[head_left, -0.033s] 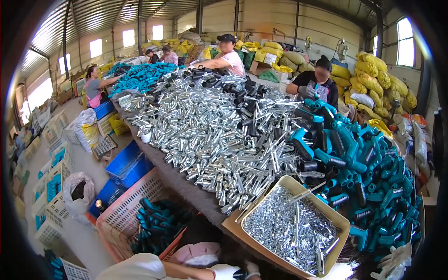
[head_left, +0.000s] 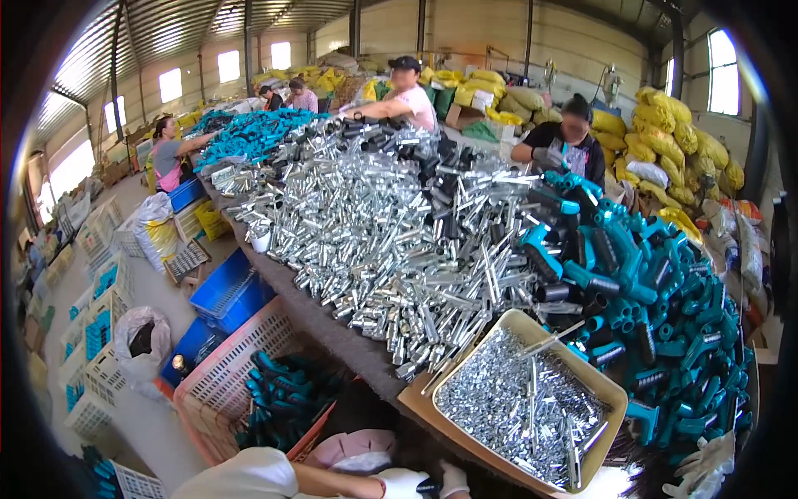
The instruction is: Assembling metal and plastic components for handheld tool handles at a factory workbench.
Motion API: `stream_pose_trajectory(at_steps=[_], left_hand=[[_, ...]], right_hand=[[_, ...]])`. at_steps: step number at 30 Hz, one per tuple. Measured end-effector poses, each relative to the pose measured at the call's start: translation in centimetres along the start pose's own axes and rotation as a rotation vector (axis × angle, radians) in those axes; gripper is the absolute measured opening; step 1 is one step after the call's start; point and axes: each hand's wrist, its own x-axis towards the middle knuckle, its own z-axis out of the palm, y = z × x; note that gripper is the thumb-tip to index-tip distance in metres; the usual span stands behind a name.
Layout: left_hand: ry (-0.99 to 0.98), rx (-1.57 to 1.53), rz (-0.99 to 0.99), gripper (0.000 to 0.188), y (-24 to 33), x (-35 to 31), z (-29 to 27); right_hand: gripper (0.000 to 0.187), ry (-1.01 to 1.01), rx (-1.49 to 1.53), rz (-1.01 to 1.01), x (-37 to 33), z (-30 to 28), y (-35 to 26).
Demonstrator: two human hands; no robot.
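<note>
My left hand (head_left: 404, 483), in a white glove, is at the lower edge of the head view, its fingers closed around a small dark handle-like piece (head_left: 427, 488). Just right of it is my right hand (head_left: 453, 479), also in a white glove, its fingers curled near the piece's end. The frame edge cuts off much of both hands, so what the right one grips is hidden. Beyond them a cream tray (head_left: 615, 416) of small shiny metal parts stands on cardboard at the table's near edge. Left of my hands an orange-pink crate (head_left: 237, 366) holds teal and black handles (head_left: 287, 395).
Loose metal tubes and rods (head_left: 366, 241) cover the table. Teal and black handles (head_left: 657, 308) are heaped at right, above white gloves (head_left: 706, 466). Blue crates (head_left: 229, 291) stand left on the floor. Co-workers, one at the far right side (head_left: 573, 154), surround the table.
My gloved hands have come slightly up into view, with more of both gloves showing. The dark piece is still between them. The co-worker at the far right has shifted slightly.
</note>
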Motion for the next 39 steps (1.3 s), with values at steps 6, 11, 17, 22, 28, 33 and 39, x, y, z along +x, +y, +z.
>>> stream_pose_trajectory(at_steps=[6,11,17,22,28,33,39], left_hand=[[0.153,-0.111,-0.113,0.042,-9.7,6.1,14.0],[-0.186,0.072,-0.127,0.041,3.5,0.6,-2.3],[-0.09,-0.025,-0.154,0.042,1.9,1.7,0.8],[-0.281,0.037,-0.202,0.052,3.7,1.3,-2.1],[-0.255,-0.025,-0.129,0.046,2.4,2.6,1.1],[-0.14,-0.077,-0.03,0.049,2.6,1.5,-0.1],[0.03,-0.178,-0.092,0.041,-0.7,2.2,4.4]], right_hand=[[0.026,0.481,0.33,-0.142,-6.7,2.8,-7.4],[0.023,0.309,0.385,-0.073,-9.6,1.5,-9.8],[0.031,0.443,0.048,-0.168,-6.2,3.0,-5.2],[0.023,0.367,0.282,-0.067,-8.2,1.6,-6.1],[0.02,0.473,0.229,-0.173,-6.2,2.2,-2.8],[0.022,0.404,0.387,-0.2,-5.6,2.3,-2.0],[0.023,0.533,0.084,-0.384,-4.6,3.0,-2.9]])
